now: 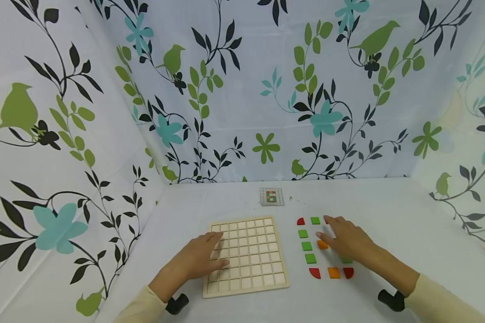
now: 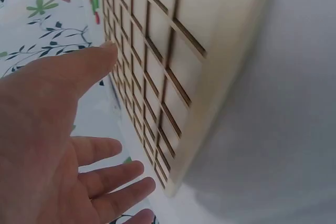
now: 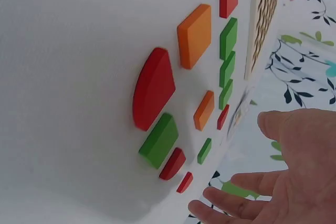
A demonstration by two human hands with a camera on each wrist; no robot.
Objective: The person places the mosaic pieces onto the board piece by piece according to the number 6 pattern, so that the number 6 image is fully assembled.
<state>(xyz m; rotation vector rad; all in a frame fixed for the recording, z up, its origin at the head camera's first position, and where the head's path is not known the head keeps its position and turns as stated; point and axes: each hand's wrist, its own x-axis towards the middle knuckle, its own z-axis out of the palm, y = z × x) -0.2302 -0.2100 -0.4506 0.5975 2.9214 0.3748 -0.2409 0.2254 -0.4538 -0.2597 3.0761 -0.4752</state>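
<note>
A pale wooden board point(image 1: 252, 272) with a grid of square cells lies flat on the white table. Over its left side is my left hand point(image 1: 200, 258), fingers spread and relaxed, holding nothing. The left wrist view shows its thumb near the grid point(image 2: 149, 59); whether it touches cannot be told. My right hand point(image 1: 349, 240) hovers with loose, parted fingers above small flat tiles to the right of the board. Among these are green squares point(image 1: 310, 258), orange pieces point(image 1: 334, 272) and red rounded-corner pieces point(image 1: 315, 273). The hand hides some tiles in the head view; the right wrist view shows a green tile point(image 3: 160, 141) beside a red one point(image 3: 155, 88).
Behind the board lies a small card point(image 1: 271, 196) with a coloured grid pattern. A patterned cloth point(image 1: 242, 112) with birds, leaves and flowers hangs at the back and both sides. Dark wrist-mounted devices point(image 1: 391, 299) sit near both wrists.
</note>
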